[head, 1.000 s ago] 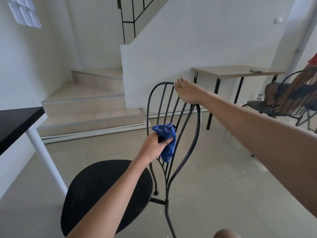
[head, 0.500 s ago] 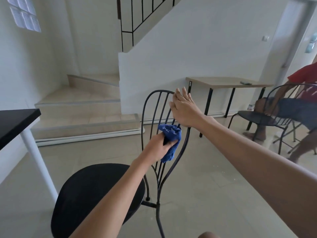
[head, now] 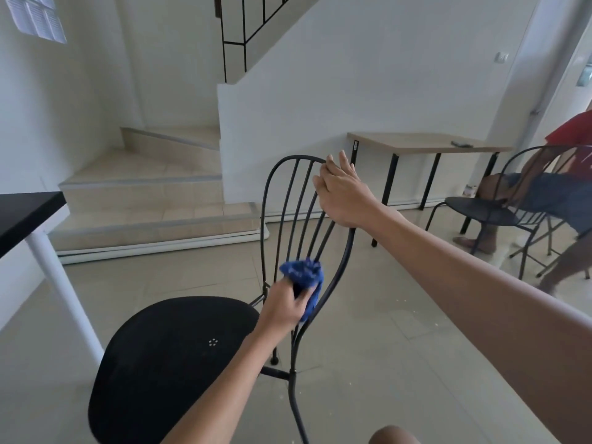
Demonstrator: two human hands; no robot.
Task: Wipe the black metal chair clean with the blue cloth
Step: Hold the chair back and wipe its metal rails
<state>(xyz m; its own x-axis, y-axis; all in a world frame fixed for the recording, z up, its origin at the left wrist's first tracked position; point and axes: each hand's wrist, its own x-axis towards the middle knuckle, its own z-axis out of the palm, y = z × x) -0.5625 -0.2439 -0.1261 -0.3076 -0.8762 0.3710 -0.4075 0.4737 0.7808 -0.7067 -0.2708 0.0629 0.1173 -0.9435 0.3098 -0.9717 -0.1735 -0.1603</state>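
1. Step in hand, as I read it: wiping the backrest rods of the chair (head: 179, 363), low down, nr where they converge above the seat.
2. Left hand (head: 283, 310) is curled round the bunched cloth (head: 303, 274), pressing it vs the rods. Do it well by wrapping the cloth round one rod at a time & running along its length, not just dabbing the front.
3. Right hand (head: 344, 195) rests on the chair's top rail at its right shoulder, fingers mostly straight, w/ the palm on the frame; whether the thumb hooks behind I can't tell. Keep it there as a brace so the chair doesn't rock or slide on the tile.
4. Risk: light frame, so a hard push could tip it backward; press toward the bracing hand.
5. Chair look: thin black metal frame, arched back w/ several slim rods fanning up from a narrow waist, round matte black seat w/ a small ring of holes at its centre.
6. Cloth: blue, crumpled, small, sits at the chair's lower back, just above the seat's rear edge.
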